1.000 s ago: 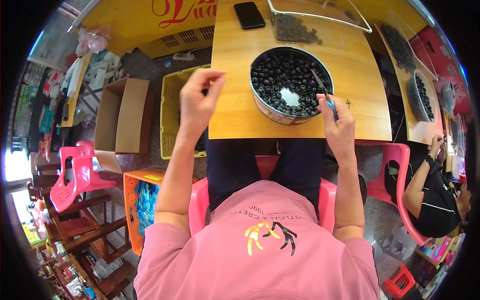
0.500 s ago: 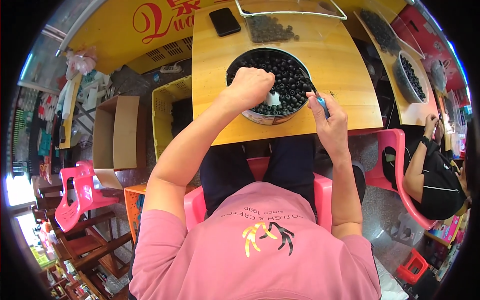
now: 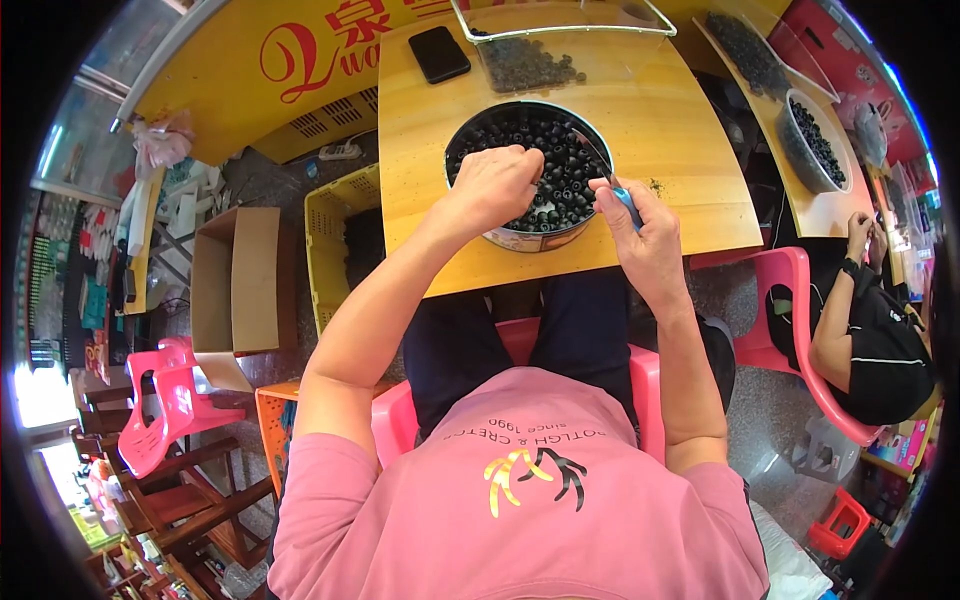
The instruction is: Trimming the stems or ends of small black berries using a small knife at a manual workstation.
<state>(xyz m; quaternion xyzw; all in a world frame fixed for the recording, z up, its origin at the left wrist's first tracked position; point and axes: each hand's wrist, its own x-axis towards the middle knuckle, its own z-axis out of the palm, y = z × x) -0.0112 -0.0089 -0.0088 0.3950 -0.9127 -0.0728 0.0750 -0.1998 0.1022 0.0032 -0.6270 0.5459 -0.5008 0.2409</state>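
Right grip (image 3: 643, 220) wraps blue-handled metal knife (image 3: 627, 203); left grip (image 3: 490, 187), contents unclear, curls over round black pieces (image 3: 572, 178); best keep fingers clear.

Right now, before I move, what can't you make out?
Head view:
Left hand: what it holds, if anything; its own back hides it.
Blue-handled knife: part of its handle; right hand covers it.
Clear bin: far end; cut by upper edge.
Co-worker's hands: contents; too small.

Wooden tabletop (image 3: 665, 125) brightly and evenly lit; white patch (image 3: 45, 398) at left (blown-out glare); fisheye distortion bows outer edges, corners black
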